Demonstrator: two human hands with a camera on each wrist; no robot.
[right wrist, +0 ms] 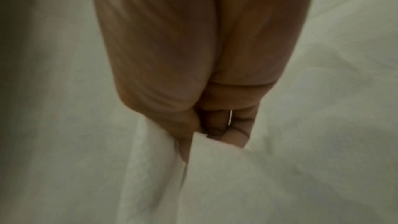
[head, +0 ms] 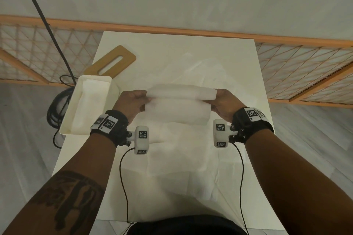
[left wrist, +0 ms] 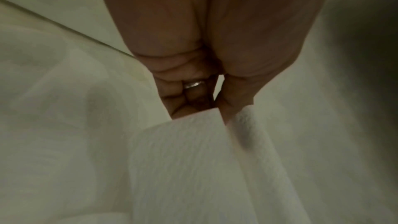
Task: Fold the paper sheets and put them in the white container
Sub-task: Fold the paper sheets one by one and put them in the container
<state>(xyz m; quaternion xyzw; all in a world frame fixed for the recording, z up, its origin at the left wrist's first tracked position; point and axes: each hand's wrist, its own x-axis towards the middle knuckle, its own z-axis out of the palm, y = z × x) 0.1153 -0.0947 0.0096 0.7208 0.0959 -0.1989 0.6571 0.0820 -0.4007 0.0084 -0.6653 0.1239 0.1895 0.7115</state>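
Observation:
A white paper sheet is held up above the table, doubled over into a long soft fold. My left hand pinches its left end and my right hand pinches its right end. In the left wrist view the thumb and curled fingers clamp the paper sheet. The right wrist view shows the same pinch on the sheet. The white container stands at the table's left edge with folded paper lying inside it. More loose sheets lie flat under my hands.
A tan wooden lid with a slot lies behind the container. The white table is narrow, with its edges close on both sides. Black cables coil on the floor at the left. An orange lattice barrier runs behind the table.

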